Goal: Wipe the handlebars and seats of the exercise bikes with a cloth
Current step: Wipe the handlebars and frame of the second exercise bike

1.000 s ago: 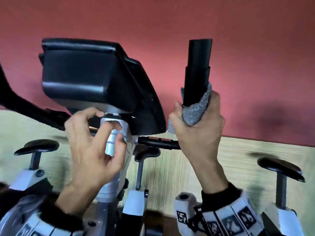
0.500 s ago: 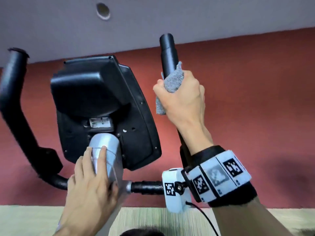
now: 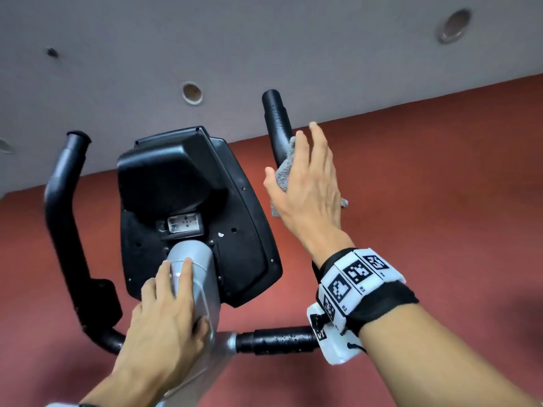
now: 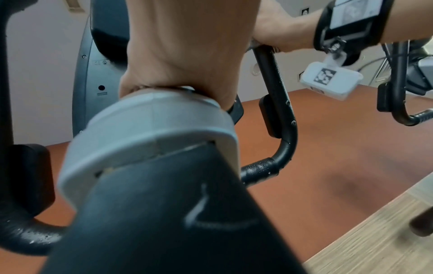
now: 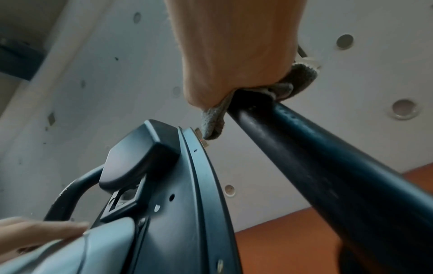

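Cloth is a grey, nubby rag sitting between the right hand and the right handlebar of the exercise bike, partway up the upright black grip with the bare top end poking out above it. Right hand's fingers are stretched out pretty much straight in the head view, palm pushing the rag flat against the bar rather than wrapping it, and a corner of the rag sticks out on each side of the hand. From the right wrist cam you can see the cloth bunched under the heel of the hand right on the bar, with a tail drooping down toward the edge of the console. Left hand is down on the silver-grey post below the black console, fingers laid along it and fairly straight, thumb round the side, so it's resting on it more than gripping. Left handlebar curves up untouched on the other side, and the horizontal bar section by the right wrist has little droplets on it. Wrist band with black and white markers on the right arm, red wall and grey ceiling behind.
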### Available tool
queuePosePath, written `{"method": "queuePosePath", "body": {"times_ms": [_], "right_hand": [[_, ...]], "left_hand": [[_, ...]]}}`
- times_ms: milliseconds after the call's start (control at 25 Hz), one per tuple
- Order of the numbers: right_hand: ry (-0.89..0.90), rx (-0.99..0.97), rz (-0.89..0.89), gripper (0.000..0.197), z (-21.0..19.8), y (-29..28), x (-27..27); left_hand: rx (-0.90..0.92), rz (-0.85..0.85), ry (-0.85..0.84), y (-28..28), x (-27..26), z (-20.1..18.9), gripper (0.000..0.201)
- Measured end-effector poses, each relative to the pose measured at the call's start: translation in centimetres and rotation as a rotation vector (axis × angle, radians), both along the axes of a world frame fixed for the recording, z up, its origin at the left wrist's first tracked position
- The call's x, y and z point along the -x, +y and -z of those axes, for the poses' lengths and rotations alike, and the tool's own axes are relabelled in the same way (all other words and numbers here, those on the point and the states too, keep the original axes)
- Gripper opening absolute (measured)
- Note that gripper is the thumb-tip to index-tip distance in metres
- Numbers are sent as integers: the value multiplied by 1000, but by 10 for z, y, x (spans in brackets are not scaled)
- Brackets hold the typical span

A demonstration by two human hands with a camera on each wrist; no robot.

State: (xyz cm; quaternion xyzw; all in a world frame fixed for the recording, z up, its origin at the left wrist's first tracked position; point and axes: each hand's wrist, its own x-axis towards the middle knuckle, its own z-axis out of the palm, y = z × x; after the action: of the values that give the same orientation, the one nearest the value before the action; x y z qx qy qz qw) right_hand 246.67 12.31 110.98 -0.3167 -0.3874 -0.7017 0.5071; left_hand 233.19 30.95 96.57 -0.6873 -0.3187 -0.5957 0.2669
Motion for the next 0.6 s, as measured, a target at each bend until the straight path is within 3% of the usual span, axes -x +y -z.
{"method": "queuePosePath", "body": {"times_ms": [120, 320, 440, 600], "right_hand": [[-32, 82, -1, 73, -24, -12, 26], [22, 71, -23, 75, -8, -6, 11], [73, 95, 32, 78, -26, -11, 30], [4, 109, -4, 76, -28, -16, 28]], "left_hand": [[53, -6, 8, 4, 1, 0, 91], [20, -32, -9, 1, 0, 2, 95], [51, -75, -2, 1, 2, 4, 93], [12, -24, -42, -5, 1, 3, 90]]}}
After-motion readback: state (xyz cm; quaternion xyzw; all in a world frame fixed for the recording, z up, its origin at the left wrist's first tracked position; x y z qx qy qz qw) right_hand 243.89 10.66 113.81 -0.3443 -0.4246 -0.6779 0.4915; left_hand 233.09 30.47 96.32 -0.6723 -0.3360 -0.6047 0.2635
